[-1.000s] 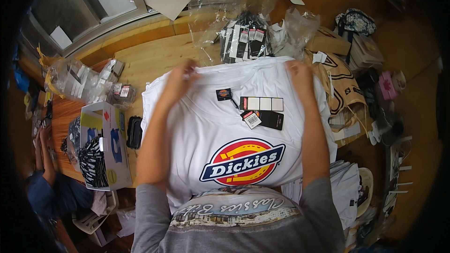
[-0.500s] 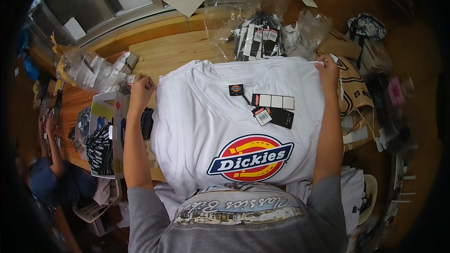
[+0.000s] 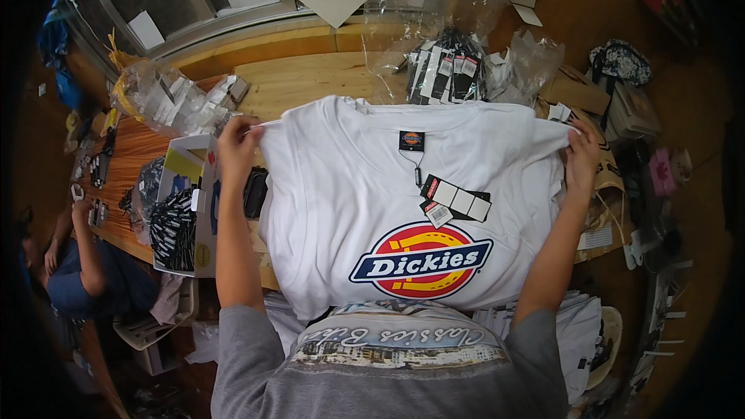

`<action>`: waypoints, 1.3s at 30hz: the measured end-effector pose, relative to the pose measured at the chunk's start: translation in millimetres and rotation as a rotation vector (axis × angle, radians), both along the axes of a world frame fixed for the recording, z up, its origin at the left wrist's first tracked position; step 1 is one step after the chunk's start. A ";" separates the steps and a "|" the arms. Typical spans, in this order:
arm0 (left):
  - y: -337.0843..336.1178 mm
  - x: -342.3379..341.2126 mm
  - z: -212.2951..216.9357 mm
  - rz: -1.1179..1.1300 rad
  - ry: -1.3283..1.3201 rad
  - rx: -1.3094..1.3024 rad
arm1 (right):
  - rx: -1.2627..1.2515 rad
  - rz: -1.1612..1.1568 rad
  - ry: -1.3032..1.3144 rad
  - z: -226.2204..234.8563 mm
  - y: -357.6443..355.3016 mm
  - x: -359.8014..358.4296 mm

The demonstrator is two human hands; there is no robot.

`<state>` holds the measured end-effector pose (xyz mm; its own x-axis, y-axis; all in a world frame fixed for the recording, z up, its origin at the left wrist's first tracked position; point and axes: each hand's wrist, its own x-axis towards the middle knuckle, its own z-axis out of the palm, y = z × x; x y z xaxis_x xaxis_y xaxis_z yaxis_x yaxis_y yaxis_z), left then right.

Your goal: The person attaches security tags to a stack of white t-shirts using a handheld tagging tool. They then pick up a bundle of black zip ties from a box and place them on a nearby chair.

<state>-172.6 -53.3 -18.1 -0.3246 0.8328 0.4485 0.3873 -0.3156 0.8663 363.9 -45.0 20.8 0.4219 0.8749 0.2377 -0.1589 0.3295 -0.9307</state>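
A white T-shirt [image 3: 310, 217] lies front up before me, with a large red, yellow and blue printed logo [image 3: 420, 261] on its chest. My left hand [image 3: 239, 142] pinches the fabric at its left shoulder or sleeve edge. Opposite it, my right hand [image 3: 582, 159] grips the right shoulder or sleeve edge, and the cloth stretches out toward both hands. A black neck label [image 3: 411, 140] shows inside the collar. From it hang tags [image 3: 459, 200] in black and white, resting on the chest. Layers of white fabric show beneath the shirt.
Left of the shirt stands a white box [image 3: 203, 209] of striped cords or tags, beside a clear bag [image 3: 167, 101] of small boxes. Bundled hang tags [image 3: 446, 70] in plastic lie beyond. White garments [image 3: 570, 318] are stacked lower right. A co-worker in blue [image 3: 93, 275] sits at far left.
My right hand has moved outward and slightly down, drawing the shirt's right shoulder out into a taut point. The left shoulder is also pulled out. The hang tags have shifted and turned.
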 end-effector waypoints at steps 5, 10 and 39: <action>-64.7 -36.2 20.9 -0.596 -0.476 0.065 | 0.171 0.328 0.025 -9.1 -81.8 61.5; -104.3 -15.6 42.9 -0.702 -0.380 -0.217 | -0.150 0.018 -0.368 11.7 -107.6 47.8; -141.0 244.0 17.0 -0.857 0.888 -0.011 | -0.274 0.701 -1.605 34.7 -61.3 -26.8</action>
<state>71.3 -194.3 -1.1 0.7416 0.6316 0.2261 0.5143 -0.7517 0.4129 337.1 -106.3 55.5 -0.4932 0.8535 -0.1682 0.8486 0.4295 -0.3089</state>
